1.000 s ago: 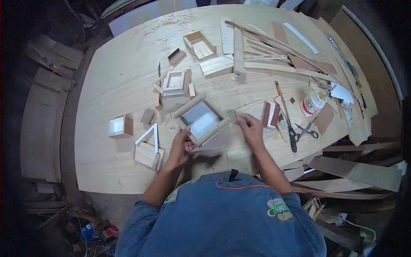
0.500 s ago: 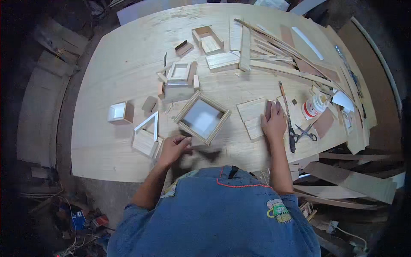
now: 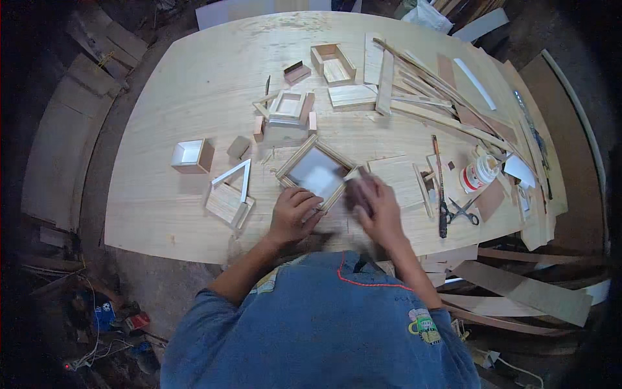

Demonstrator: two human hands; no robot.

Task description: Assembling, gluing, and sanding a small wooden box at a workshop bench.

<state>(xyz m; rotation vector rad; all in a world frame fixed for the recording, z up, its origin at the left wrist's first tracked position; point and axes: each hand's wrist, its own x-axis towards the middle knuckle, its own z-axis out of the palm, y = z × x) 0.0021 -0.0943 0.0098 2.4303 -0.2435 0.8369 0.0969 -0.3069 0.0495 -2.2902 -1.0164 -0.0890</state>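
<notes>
1. One wooden surface [image 3: 149,214] carries everything below.
2. On its far right side lie many loose wooden strips [image 3: 447,120], overlapping too heavily for a sure count.
3. One square wooden frame [image 3: 311,170] with a pale panel inside lies turned cornerwise on the surface, between the two hands and just beyond the person's shirt.
4. Two hands are at work. The left hand [image 3: 296,214] has its grip clamped on the frame's near-left side, fingers over the rim. The right hand [image 3: 381,211] has its grip clamped on one dark reddish-brown block [image 3: 357,194] at the frame's right corner (motion blurs this spot, so I cannot tell whether block and frame touch).
5. Two open boxes stand apart: one plain wooden box [image 3: 335,68] at the far middle, and one white-lined box [image 3: 206,157] at the left.
6. One white V-shaped trim [image 3: 245,181] overlaps one pale wooden box [image 3: 223,204], near the left hand.
7. One white jar [image 3: 478,176] with red marking stands at the right, its mouth open.
8. One pair of scissors [image 3: 462,212] lies just nearer than the jar, blades spread.
9. Two small pinkish blocks [image 3: 259,129] stand beyond the frame, well apart from each other.
10. One tiny dark square [image 3: 451,166] lies left of the jar.
</notes>
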